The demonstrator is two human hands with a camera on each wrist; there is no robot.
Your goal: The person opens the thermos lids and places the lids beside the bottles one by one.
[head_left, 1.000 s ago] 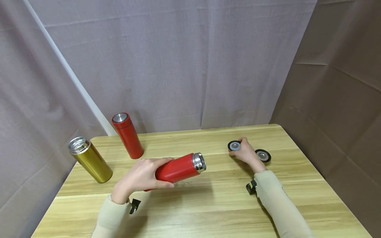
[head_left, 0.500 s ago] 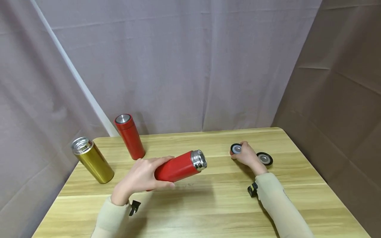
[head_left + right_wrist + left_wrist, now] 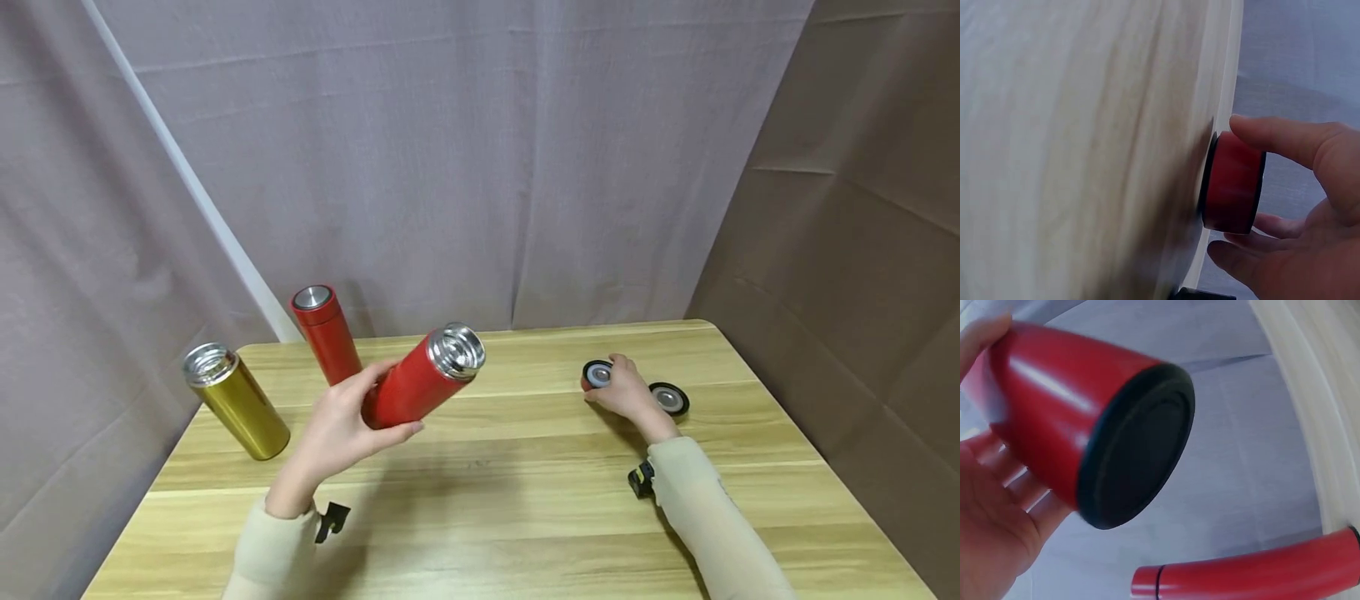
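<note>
My left hand [image 3: 341, 421] grips an uncapped red thermos bottle [image 3: 408, 387] above the table, tilted with its steel mouth up and to the right. The left wrist view shows the bottle's black base [image 3: 1141, 450] and fingers around its side. At the right, my right hand [image 3: 630, 392] has its fingers around a red thermos lid [image 3: 1232, 184] at the tabletop, with the pale inner side [image 3: 598, 374] facing up. Just right of that hand lies a second lid [image 3: 669, 399], also inner side up.
A capped red thermos [image 3: 328, 337] stands at the back left, partly behind my left hand. Left of it stands an uncapped gold thermos [image 3: 240, 404]. Curtains [image 3: 420, 167] hang behind the wooden table [image 3: 525, 517].
My left hand has raised the red bottle and turned it more upright, moving its mouth up and left. The right hand and lid have stayed about in place; the head view shifted slightly.
</note>
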